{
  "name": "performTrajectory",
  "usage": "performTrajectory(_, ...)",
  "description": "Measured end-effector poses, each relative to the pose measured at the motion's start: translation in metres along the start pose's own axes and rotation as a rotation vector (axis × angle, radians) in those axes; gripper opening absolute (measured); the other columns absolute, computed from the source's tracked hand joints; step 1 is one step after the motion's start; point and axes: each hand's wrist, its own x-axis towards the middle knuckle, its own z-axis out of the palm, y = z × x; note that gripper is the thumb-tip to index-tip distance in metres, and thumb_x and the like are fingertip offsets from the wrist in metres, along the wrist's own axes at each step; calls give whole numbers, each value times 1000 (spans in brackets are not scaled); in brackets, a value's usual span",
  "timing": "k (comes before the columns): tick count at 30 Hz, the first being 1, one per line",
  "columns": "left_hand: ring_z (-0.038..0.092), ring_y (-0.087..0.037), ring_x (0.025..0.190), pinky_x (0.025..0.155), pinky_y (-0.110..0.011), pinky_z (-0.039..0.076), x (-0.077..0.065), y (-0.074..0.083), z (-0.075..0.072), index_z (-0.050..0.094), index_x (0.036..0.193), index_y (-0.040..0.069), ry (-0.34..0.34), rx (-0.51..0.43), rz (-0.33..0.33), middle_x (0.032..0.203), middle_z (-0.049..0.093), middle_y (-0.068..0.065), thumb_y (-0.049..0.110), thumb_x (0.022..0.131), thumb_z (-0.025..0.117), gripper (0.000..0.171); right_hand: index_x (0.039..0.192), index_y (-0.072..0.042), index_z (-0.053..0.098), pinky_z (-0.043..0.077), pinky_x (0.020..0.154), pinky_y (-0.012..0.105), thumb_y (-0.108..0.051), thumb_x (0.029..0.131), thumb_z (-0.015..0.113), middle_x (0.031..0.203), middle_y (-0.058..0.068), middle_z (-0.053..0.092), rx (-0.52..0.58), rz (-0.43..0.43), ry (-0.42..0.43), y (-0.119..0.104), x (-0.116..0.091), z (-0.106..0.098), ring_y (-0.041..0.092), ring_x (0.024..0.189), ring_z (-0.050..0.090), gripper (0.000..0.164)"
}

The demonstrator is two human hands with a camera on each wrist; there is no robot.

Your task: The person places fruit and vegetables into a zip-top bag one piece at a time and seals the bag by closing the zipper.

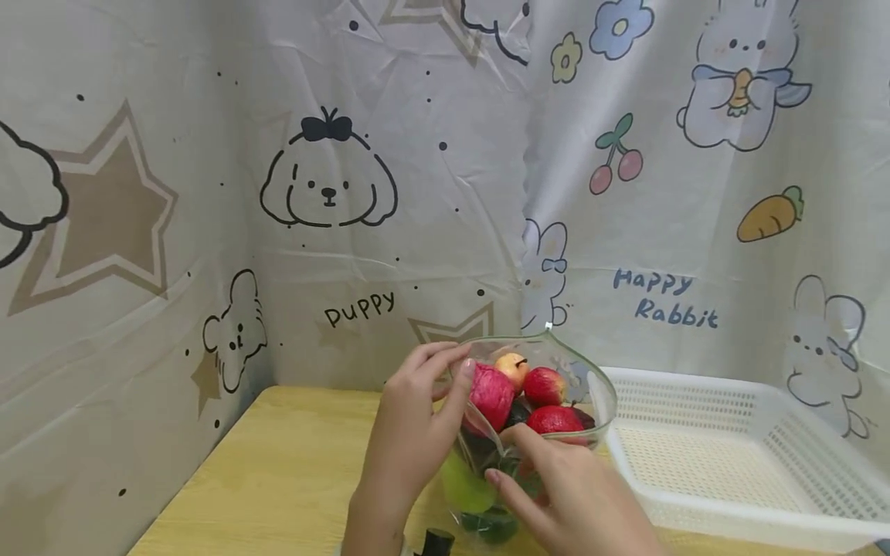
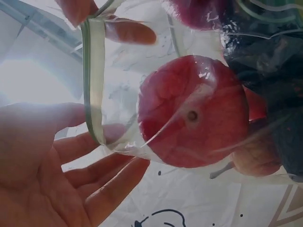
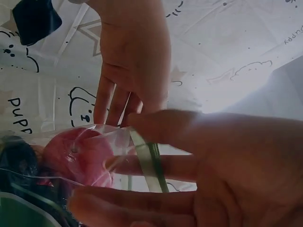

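A clear zip bag [image 1: 584, 371] with a green-edged mouth stands open, filled with fruit-like pieces. At its top show a large pinkish-red round fruit [image 1: 491, 398], a small yellow fruit [image 1: 513, 367] with a stem, a small red apple [image 1: 545, 386] and another red fruit [image 1: 556, 419]. Light green [image 1: 466, 483] and dark pieces show through the lower bag. My left hand [image 1: 417, 409] pinches the bag's left rim, the other fingers spread along its outside [image 2: 52, 165]. My right hand [image 1: 577, 494] pinches the front rim; its thumb and a finger lie on either side of the green strip [image 3: 154, 165].
A white plastic basket [image 1: 684, 378] with perforated walls stands right of the bag, on the yellow wooden table [image 1: 292, 455]. Printed curtains [image 1: 431, 208] hang behind the table and along its left side. A small black object [image 1: 436, 543] shows beside the left wrist.
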Motion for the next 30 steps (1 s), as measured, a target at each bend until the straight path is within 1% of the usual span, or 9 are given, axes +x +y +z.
performTrajectory(6, 60, -11, 104, 84, -35, 59, -3, 3, 6, 62, 123, 13, -7, 47, -13, 133, 57, -1, 40, 94, 50, 41, 84, -24, 52, 53, 54, 26, -37, 79, 71, 73, -12, 61, 42, -36, 192, 9, 2, 1, 1, 61, 52, 24)
performTrajectory(11, 56, -14, 112, 81, -29, 59, -10, 19, 14, 63, 120, 5, 58, -19, -140, 126, 59, -3, 37, 93, 53, 43, 84, -22, 53, 54, 54, 29, -23, 81, 71, 81, -5, 68, 181, 97, 297, 23, 5, -4, 5, 60, 58, 18)
performTrajectory(14, 57, -14, 108, 76, -26, 59, -16, 32, 18, 65, 116, 3, 78, -82, -210, 118, 60, -3, 33, 90, 59, 40, 85, -19, 55, 61, 62, 39, -16, 83, 69, 85, 0, 71, 201, 139, 381, 34, 4, -6, 16, 73, 67, 15)
performTrajectory(17, 59, -9, 100, 71, -23, 60, -22, 43, 16, 69, 109, 8, 37, -173, -227, 108, 61, 0, 30, 88, 63, 31, 86, -16, 56, 62, 68, 45, -10, 85, 65, 87, 3, 71, 188, 130, 470, 47, 2, -11, 25, 86, 69, 11)
performTrajectory(20, 61, -8, 92, 66, -22, 60, -27, 48, 5, 70, 107, 20, -99, -259, -173, 103, 66, 3, 33, 88, 63, 25, 87, -15, 56, 62, 71, 47, -7, 86, 63, 91, 4, 74, 193, 93, 504, 58, 0, -16, 27, 95, 67, 11)
performTrajectory(23, 63, -10, 87, 61, -24, 61, -25, 43, -4, 70, 106, 26, -119, -312, -132, 101, 69, 4, 33, 89, 61, 20, 89, -17, 56, 62, 68, 41, -4, 86, 62, 88, 0, 72, 210, 14, 491, 67, -2, -23, 20, 89, 66, 15)
performTrajectory(27, 59, -13, 100, 73, -31, 62, -11, 16, -8, 64, 114, 18, 121, -140, -151, 114, 63, -1, 20, 91, 59, 24, 89, -22, 55, 58, 63, 32, -1, 86, 62, 81, -7, 62, 248, -131, 445, 73, -5, -29, 9, 80, 62, 22)
performTrajectory(28, 57, -16, 104, 78, -35, 61, -8, 6, -9, 60, 120, 15, 151, -88, -165, 121, 59, -3, 16, 92, 57, 29, 89, -23, 54, 58, 64, 31, -1, 86, 62, 81, -9, 61, 257, -169, 432, 73, -5, -30, 8, 80, 62, 23)
performTrajectory(30, 49, -22, 118, 92, -45, 55, -5, -13, -14, 49, 132, 11, 112, -1, -145, 134, 50, -8, 10, 92, 54, 41, 88, -24, 53, 60, 69, 31, 0, 85, 62, 82, -10, 60, 258, -235, 414, 75, -7, -31, 5, 85, 63, 26)
